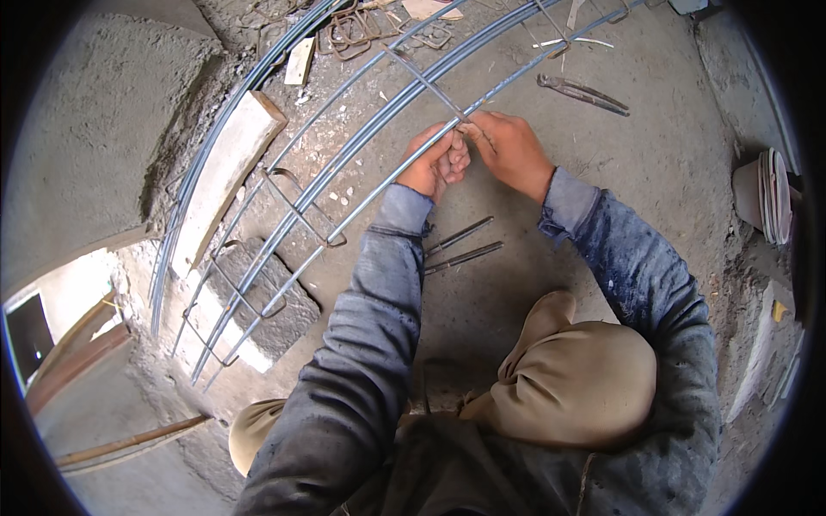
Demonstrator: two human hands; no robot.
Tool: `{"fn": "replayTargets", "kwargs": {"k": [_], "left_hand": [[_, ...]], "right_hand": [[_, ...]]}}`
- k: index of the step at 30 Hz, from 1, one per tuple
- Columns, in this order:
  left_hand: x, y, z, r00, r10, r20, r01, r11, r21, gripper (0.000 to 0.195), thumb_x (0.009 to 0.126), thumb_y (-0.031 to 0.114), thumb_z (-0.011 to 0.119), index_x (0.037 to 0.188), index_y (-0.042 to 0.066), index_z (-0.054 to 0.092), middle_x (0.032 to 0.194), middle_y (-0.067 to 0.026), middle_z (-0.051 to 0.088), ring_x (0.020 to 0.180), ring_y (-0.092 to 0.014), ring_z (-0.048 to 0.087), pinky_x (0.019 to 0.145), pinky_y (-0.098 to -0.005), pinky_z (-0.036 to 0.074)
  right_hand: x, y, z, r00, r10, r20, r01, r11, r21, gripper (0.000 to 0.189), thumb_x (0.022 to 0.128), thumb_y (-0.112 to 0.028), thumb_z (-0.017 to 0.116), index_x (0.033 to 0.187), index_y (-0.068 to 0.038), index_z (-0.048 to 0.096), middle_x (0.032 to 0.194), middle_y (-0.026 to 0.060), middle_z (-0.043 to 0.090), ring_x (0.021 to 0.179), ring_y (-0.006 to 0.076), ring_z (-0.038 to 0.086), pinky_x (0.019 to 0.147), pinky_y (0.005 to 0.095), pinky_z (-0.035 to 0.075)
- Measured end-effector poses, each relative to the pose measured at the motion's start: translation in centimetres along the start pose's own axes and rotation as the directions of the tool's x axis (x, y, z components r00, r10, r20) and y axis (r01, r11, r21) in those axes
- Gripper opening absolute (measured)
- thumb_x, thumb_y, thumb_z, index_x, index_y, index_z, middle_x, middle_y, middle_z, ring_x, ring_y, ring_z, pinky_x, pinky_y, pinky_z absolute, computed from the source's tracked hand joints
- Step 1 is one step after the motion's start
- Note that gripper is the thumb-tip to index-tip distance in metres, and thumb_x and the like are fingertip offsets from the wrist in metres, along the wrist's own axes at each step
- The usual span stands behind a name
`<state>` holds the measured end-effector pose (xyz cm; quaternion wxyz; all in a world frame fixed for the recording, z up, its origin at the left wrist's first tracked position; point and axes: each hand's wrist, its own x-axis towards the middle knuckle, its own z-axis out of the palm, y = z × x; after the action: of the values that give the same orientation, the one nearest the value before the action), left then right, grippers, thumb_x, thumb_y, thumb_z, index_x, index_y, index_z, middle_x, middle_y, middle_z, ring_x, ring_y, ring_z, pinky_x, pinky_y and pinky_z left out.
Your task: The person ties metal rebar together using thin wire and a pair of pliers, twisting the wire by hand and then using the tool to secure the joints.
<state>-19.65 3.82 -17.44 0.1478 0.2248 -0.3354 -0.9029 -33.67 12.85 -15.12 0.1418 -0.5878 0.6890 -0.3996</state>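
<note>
A rebar cage of long steel bars [348,155] and square stirrups [429,84] runs across the floor before me. My left hand [437,161] is under the near bar, its fingers curled; what they grip is hidden. Against the same bar, at a stirrup's lower corner, my right hand [513,151] pinches with thumb and forefinger. A thin dark strand, seemingly tie wire [488,139], lies along that palm. The two hands nearly meet at this joint. End-cutting pincers [584,95] lie on the concrete floor [632,174], beyond my right hand.
A stone block [284,322] sits beneath the cage's left end. Behind are a timber piece [226,187], more bars [213,135] and loose stirrups [352,32]. Two dark rods [464,257] emerge beside my left sleeve. Stacked buckets [761,197] stand at right.
</note>
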Motion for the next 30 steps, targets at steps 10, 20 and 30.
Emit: {"fn": "replayTargets", "kwargs": {"k": [10,20,30], "left_hand": [[0.8,0.5,-0.4,0.999,-0.034,0.036,0.037,0.996,-0.08,0.02,0.096,0.02,0.048,0.102,0.002,0.054,0.08,-0.0056,0.052,0.068,-0.014,0.05,0.052,-0.0231,0.037],[-7.4,5.2,5.7,0.998,-0.043,-0.055,0.069,0.646,0.76,0.023,0.093,0.014,0.046,0.105,0.001,0.061,0.083,-0.007,0.064,0.069,-0.015,0.061,0.06,-0.0266,0.047],[0.8,9.8,5.5,0.83,-0.339,-0.443,0.557,0.546,0.625,0.033,0.093,0.026,0.047,0.092,-0.002,0.065,0.076,-0.0097,0.068,0.069,-0.018,0.067,0.057,-0.0273,0.054]], "right_hand": [[0.4,-0.4,-0.7,0.999,-0.019,0.043,0.023,0.994,-0.105,0.024,0.091,-0.025,0.054,0.085,-0.002,0.057,0.073,0.0166,0.061,0.069,0.0358,0.059,0.062,0.0443,0.047],[-0.3,0.1,-0.8,0.998,-0.053,-0.026,0.049,0.989,-0.139,0.027,0.091,-0.029,0.054,0.083,-0.004,0.058,0.07,0.0159,0.06,0.066,0.0349,0.059,0.059,0.0436,0.046],[0.2,-0.6,-0.1,0.998,-0.031,-0.053,0.03,0.999,-0.02,0.02,0.089,-0.021,0.056,0.083,-0.003,0.058,0.069,0.0172,0.059,0.066,0.0361,0.058,0.059,0.0446,0.045]]}}
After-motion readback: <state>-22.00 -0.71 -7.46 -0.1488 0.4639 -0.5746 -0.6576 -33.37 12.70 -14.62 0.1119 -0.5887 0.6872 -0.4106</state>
